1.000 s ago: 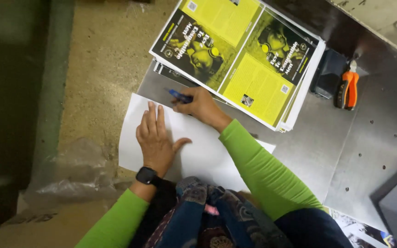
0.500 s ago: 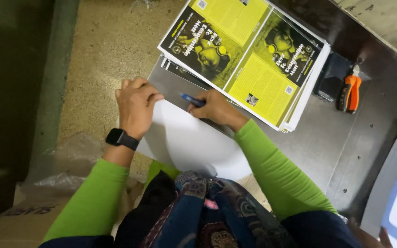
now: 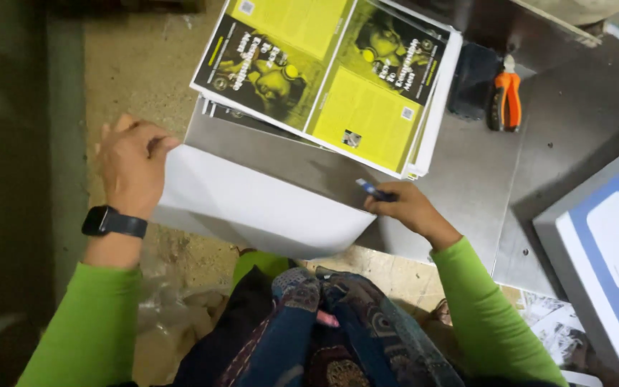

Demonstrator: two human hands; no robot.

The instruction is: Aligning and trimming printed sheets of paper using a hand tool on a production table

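Note:
My left hand (image 3: 132, 165) grips the left edge of a white sheet (image 3: 259, 204) and holds it lifted off the grey metal table (image 3: 467, 186). A black watch sits on that wrist. My right hand (image 3: 406, 208) rests on the table to the right of the sheet, closed around a small blue cutter (image 3: 372, 189) whose tip points left. Just beyond both hands lies a stack of yellow-and-black printed covers (image 3: 331, 79).
Orange-handled pliers (image 3: 506, 100) lie next to a dark block (image 3: 473, 80) at the back right. A blue-and-white box (image 3: 610, 258) stands at the right edge. Crumpled plastic and printed scraps lie on the floor below the table's front edge.
My left hand went from lying flat on the white sheet to gripping its left edge and pulling it left and up. My right hand with the cutter slid right, off the sheet.

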